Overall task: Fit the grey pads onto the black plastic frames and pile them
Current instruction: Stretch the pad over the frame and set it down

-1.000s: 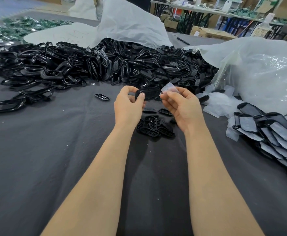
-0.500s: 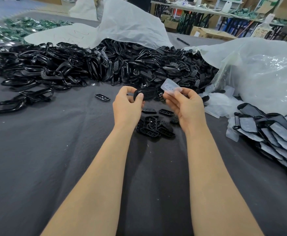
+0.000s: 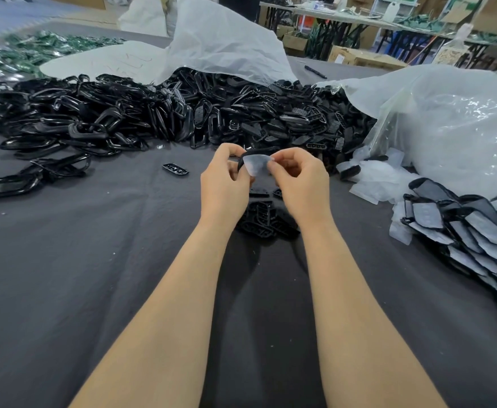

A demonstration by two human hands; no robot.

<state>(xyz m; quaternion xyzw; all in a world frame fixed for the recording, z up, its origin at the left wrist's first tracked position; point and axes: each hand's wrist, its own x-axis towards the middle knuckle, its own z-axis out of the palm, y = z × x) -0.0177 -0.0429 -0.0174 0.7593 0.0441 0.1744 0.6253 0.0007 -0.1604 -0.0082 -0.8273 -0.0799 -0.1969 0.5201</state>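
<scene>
At the centre of the frame, the left hand (image 3: 225, 184) grips a small oval black plastic frame (image 3: 241, 164) with curled fingers and thumb, holding it up off the table. The right hand (image 3: 300, 184) pinches the right edge of a thin pale grey pad (image 3: 257, 165) between thumb and forefinger. It holds the pad against the face of the frame, so only the frame's dark upper and left rim shows around it.

Just below the hands, a small pile of bare black slotted frames (image 3: 266, 220) lies on the dark grey cloth-covered table (image 3: 94, 260). One lone slotted frame (image 3: 175, 169) lies to the left of the hands.

A long heap of black plastic parts (image 3: 182, 113) runs across the upper half, with larger loops at its left end and smaller pieces at its right. A crumpled white plastic sheet (image 3: 226, 45) rises behind it. At the upper right sits a bulging clear plastic bag (image 3: 462, 128), with loose translucent pads (image 3: 379, 178) at its foot. Along the right edge, lower down, lies an overlapping pile of black frames fitted with grey pads (image 3: 462, 228), well apart from the hands.
</scene>
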